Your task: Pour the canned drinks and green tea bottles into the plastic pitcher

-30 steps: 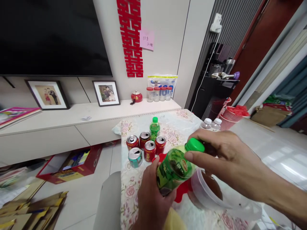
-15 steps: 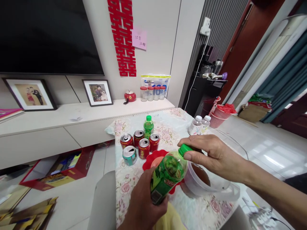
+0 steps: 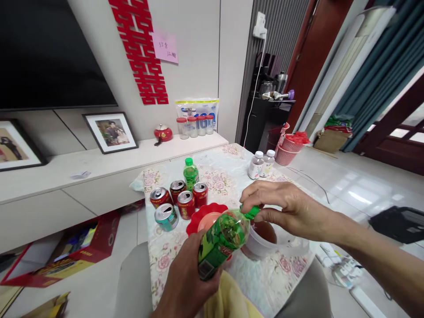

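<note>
A green-labelled plastic bottle (image 3: 220, 243) is tilted up to the right, its lower part wrapped in my left hand (image 3: 188, 274). The fingers and thumb of my right hand (image 3: 278, 203) pinch its green cap (image 3: 252, 212) at the neck. Behind the bottle's top stands a clear plastic container (image 3: 256, 247) of brown liquid. A red scalloped dish (image 3: 195, 221) lies partly hidden behind the bottle. Left of it are several red cans (image 3: 186, 205) and a teal can (image 3: 166, 217), opened on top. Another green bottle (image 3: 191, 175) stands upright behind them.
Two small white-capped bottles (image 3: 256, 166) stand at the back right of the flowered tablecloth (image 3: 215, 183). A yellow cloth (image 3: 228, 296) lies near my lap. Red-lidded jars (image 3: 192, 127) and a picture frame (image 3: 111, 132) stand on the white cabinet (image 3: 66, 176).
The view has turned to the right, so things appear farther left. Both hands still hold the bottle, and the right fingers have curled more closely around its cap.
</note>
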Demonstrator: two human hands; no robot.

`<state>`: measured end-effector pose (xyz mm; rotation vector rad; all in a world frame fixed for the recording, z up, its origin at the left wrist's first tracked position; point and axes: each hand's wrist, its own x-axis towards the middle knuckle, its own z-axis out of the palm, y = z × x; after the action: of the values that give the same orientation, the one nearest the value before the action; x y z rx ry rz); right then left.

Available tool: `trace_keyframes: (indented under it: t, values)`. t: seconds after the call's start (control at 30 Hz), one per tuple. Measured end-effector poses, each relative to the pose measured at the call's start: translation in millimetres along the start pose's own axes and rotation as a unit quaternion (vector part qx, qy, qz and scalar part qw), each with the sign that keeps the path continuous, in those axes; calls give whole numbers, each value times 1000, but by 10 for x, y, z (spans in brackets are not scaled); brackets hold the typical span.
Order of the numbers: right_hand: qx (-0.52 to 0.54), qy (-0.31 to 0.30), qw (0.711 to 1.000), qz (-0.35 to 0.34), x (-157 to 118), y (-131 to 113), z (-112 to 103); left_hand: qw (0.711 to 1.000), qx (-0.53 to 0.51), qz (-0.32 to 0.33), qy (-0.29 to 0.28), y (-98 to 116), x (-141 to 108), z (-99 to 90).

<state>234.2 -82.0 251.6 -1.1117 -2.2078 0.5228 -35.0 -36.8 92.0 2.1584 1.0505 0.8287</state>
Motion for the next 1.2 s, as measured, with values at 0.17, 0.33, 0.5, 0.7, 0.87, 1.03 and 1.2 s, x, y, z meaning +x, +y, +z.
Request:
trace_keyframes:
  t: [0.17,0.33,0.5,0.7,0.87,1.03,1.2]
  values:
    - [-17,51,991,120,-109,5,38,998,27,62,8,-53,77,-55]
    - [-71,17,985,155,-165,-36,-9,995,53,80,-11,-111,95,-62]
    - [-30,12,997,67,-216,18,-36,994,62,81,-36,-112,85,-91]
    - [-48,28,995,88,-210,40,93,993,68,81,-49,-105,131,-139]
    - [-86,132,987,-23,-286,58,22,990,83,91,-73,-73,194,-246]
    - [56,284,946,146,-524,47,-43,982,123,118,-82,-70,322,-416]
    - [126,355,895,237,-922,63,71,965,172,165,-111,-94,493,-601]
